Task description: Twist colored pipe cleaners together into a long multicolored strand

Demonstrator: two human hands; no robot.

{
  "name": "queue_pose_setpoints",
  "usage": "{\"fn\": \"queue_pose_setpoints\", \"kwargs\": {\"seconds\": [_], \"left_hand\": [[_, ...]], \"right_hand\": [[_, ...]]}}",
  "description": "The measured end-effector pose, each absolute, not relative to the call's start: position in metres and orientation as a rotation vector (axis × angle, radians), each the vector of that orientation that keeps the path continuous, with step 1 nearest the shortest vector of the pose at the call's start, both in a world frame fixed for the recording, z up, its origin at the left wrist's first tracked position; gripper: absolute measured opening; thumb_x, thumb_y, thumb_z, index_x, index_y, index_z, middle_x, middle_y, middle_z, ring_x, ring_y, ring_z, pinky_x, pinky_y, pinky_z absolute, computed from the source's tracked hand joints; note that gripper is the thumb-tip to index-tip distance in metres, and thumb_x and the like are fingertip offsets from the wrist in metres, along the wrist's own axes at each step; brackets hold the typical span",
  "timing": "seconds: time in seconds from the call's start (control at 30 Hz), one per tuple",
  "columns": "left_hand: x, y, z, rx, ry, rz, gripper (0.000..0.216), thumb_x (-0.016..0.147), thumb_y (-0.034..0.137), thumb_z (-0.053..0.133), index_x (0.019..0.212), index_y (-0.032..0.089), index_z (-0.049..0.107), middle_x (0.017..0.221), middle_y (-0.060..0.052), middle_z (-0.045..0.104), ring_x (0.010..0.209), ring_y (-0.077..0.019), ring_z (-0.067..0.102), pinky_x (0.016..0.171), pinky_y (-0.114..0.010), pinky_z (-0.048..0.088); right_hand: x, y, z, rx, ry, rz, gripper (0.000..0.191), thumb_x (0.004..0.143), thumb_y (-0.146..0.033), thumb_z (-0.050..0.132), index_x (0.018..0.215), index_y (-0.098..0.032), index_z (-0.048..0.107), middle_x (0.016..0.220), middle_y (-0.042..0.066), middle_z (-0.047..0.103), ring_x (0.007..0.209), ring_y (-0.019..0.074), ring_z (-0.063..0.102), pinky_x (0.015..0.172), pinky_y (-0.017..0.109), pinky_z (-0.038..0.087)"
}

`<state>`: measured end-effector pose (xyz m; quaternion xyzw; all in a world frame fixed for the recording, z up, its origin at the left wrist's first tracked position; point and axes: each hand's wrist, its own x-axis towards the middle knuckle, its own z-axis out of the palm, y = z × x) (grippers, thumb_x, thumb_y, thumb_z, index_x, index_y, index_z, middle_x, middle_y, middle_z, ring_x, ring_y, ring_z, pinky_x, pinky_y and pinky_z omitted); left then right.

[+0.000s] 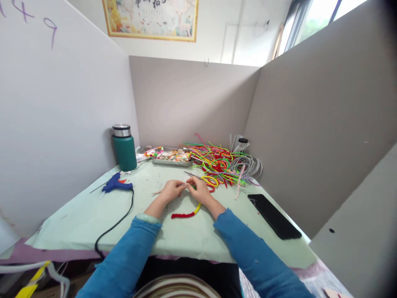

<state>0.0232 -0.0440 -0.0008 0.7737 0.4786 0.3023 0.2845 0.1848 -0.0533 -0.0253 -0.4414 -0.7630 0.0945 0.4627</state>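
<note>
Together, left hand (pixel 173 190), right hand (pixel 199 191) angle inward; pinching pale strand (pixel 183 184).

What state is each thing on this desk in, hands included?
Left hand: pinching a thin strand
Right hand: pinching it too
Red-and-yellow strip: curved
Scissors: lying down, blade opening unclear
Glue gun: on its side
Green bottle: upright, capped
Metal tray: holding small pieces
Fuzzy sticks: loosely heaped
Grey wire: coiled
Black slab: flat
</note>
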Motion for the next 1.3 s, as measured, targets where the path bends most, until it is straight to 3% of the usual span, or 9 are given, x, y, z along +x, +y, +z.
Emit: {"fn": "queue_pose_setpoints", "kwargs": {"seconds": [0.2, 0.47, 0.73, 1.0, 1.1, 1.3], "left_hand": [[0.024, -0.047, 0.002, 2.041, 1.209, 0.777, 0.043, 0.073, 0.051, 0.044, 0.066, 0.013, 0.062, 0.046, 0.001, 0.052, 0.045, -0.0111, 0.042, 0.047, -0.022, 0.029], [0.023, -0.038, -0.008, 1.985, 1.165, 0.78, 0.036, 0.076, 0.046, 0.041, 0.062, 0.015, 0.054, 0.041, 0.004, 0.044, 0.042, -0.0102, 0.041, 0.046, -0.022, 0.03], [0.024, -0.043, -0.002, 1.918, 1.167, 0.76, 0.034, 0.076, 0.043, 0.043, 0.066, 0.014, 0.058, 0.038, 0.005, 0.04, 0.037, -0.0081, 0.035, 0.042, -0.021, 0.026], [0.024, -0.043, -0.004, 2.066, 1.131, 0.792, 0.025, 0.073, 0.026, 0.044, 0.083, 0.014, 0.063, 0.064, -0.002, 0.064, 0.048, -0.0101, 0.047, 0.049, -0.021, 0.034], [0.023, -0.043, -0.005, 2.155, 1.191, 0.825, 0.027, 0.074, 0.029, 0.044, 0.081, 0.015, 0.065, 0.06, -0.003, 0.065, 0.056, -0.0129, 0.052, 0.054, -0.021, 0.035], [0.021, -0.044, -0.005, 2.118, 1.356, 0.792, 0.033, 0.071, 0.039, 0.051, 0.091, 0.019, 0.068, 0.049, 0.0, 0.061, 0.051, -0.0138, 0.053, 0.051, -0.021, 0.034]], "right_hand": [[0.185, -0.056, -0.022, -1.067, -1.92, 0.226, 0.022, 0.075, -0.013, 0.048, 0.092, -0.02, 0.06, 0.081, 0.001, 0.064, 0.073, 0.0153, 0.056, 0.07, 0.027, 0.042], [0.184, -0.058, -0.019, -1.0, -1.938, 0.223, 0.023, 0.075, -0.012, 0.048, 0.09, -0.02, 0.063, 0.087, 0.002, 0.065, 0.08, 0.0158, 0.056, 0.074, 0.027, 0.042], [0.184, -0.057, -0.019, -1.007, -1.909, 0.261, 0.017, 0.078, -0.016, 0.049, 0.087, -0.02, 0.063, 0.083, 0.002, 0.065, 0.077, 0.0153, 0.057, 0.072, 0.027, 0.042], [0.184, -0.057, -0.02, -1.021, -1.868, 0.207, 0.016, 0.079, -0.017, 0.049, 0.084, -0.021, 0.063, 0.086, 0.003, 0.065, 0.082, 0.0162, 0.057, 0.074, 0.027, 0.042], [0.184, -0.057, -0.02, -1.0, -1.867, 0.207, 0.016, 0.079, -0.016, 0.048, 0.084, -0.02, 0.063, 0.085, 0.002, 0.065, 0.081, 0.0159, 0.057, 0.075, 0.027, 0.042], [0.184, -0.057, -0.019, -1.002, -1.883, 0.213, 0.015, 0.079, -0.017, 0.049, 0.083, -0.02, 0.063, 0.085, 0.003, 0.065, 0.081, 0.016, 0.057, 0.074, 0.027, 0.042]]}}
